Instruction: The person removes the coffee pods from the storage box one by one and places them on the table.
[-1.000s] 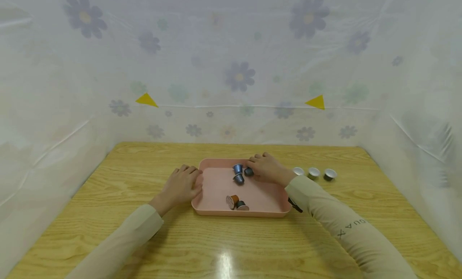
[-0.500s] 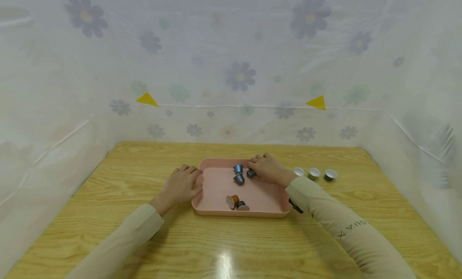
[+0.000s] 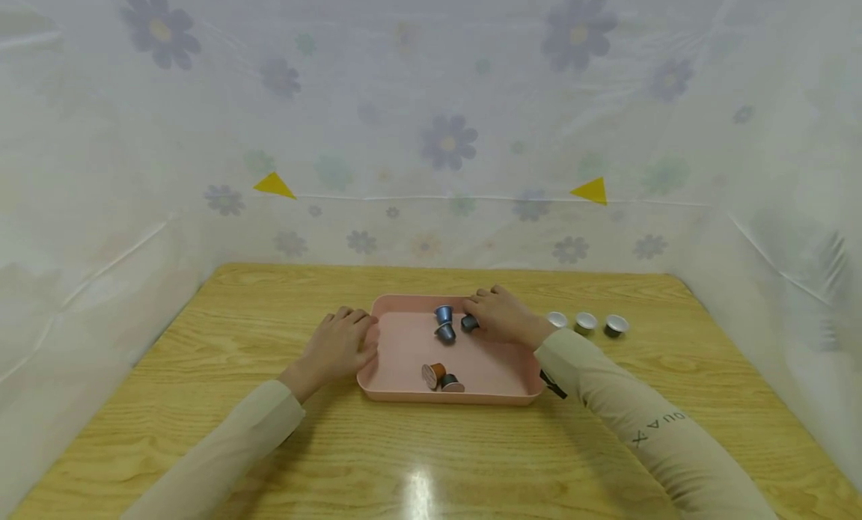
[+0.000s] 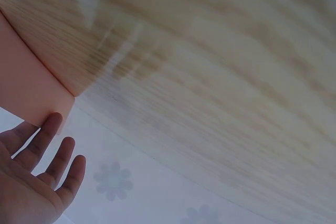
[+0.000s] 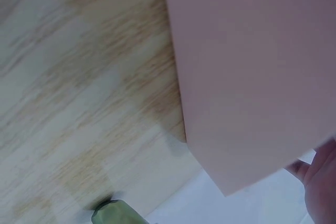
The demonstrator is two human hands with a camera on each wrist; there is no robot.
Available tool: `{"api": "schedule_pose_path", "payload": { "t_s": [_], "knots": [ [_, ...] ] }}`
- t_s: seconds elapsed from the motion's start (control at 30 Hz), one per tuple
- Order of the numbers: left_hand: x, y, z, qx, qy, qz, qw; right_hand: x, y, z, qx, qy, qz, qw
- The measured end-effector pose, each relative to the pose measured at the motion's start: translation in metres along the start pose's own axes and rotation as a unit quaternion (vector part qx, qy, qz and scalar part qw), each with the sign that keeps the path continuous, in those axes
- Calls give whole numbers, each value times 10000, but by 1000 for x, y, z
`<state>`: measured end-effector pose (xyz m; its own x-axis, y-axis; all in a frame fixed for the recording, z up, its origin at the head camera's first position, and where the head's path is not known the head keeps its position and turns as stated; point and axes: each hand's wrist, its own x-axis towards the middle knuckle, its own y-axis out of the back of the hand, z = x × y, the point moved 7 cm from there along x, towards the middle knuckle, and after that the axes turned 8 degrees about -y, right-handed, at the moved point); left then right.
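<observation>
Clock is on the tray as the head view sees it, 12 = far side. Pink tray sits flat on the wooden table. Left hand at the tray's 9 o'clock rim: fingers loose and spread, fingertips touching the wall, no clench. Right hand at 2 o'clock, reaching over the tray, beside a black pod lying at 1 o'clock. Hand covers part of that pod, so can't tell if it's grasped or only touched; right wrist view gives just fingers past the tray wall. Other pods in the tray: blue pod at 12, lid end toward 12; slate pod just nearer 6 o'clock from it, lid end toward 11. Orange pod between 6 and 7, on its side, lid facing about 8; dark green pod at 6, just beside it. Outside the tray, toward 2 to 3 o'clock, row of three pale-topped pods, tops up, the nearest partly hidden by the right hand. Flowered curtain behind at 12, with two yellow triangles at 11 and 1.
</observation>
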<state>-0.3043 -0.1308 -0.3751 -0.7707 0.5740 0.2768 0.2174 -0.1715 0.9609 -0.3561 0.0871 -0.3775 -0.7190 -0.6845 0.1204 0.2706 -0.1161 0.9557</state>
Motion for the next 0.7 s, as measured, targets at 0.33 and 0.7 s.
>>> {"api": "schedule_pose_path", "payload": {
  "t_s": [0.33,0.7],
  "knots": [
    [0,-2,-1,10,26,-49,10000,-2,4,2,182,-85,-2,9998],
    [0,-1,-1,33,11,4,10000,-8,14,8,296,-210,57,9993]
  ]
}}
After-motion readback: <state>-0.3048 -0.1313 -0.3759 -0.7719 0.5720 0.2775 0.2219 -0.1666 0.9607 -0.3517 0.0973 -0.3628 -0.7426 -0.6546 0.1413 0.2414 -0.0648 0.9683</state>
